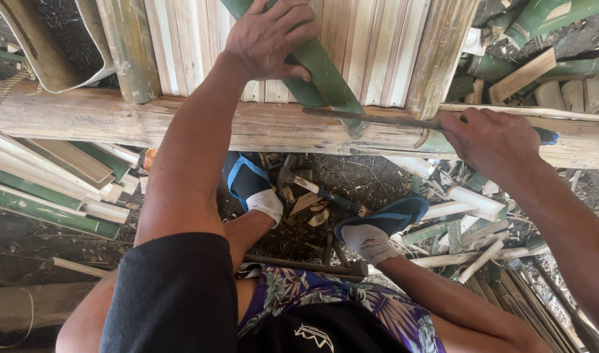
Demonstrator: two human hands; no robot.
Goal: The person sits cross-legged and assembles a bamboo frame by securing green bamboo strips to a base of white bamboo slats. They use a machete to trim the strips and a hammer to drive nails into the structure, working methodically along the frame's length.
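My left hand (268, 38) grips a green split bamboo strip (325, 75) that slants down across a thick pale bamboo log (182, 124). My right hand (492, 140) is closed on the blue handle of a long knife (371, 117). Its dark blade lies flat along the log and meets the lower end of the green strip. Pale split bamboo slats (371, 46) lie side by side behind the log.
My feet in white socks and blue sandals (378, 219) rest on the ground below the log. A hammer (319, 189) lies between them, and a second tool (312, 267) near my knees. Bamboo offcuts are piled at left (57, 189) and right (469, 222).
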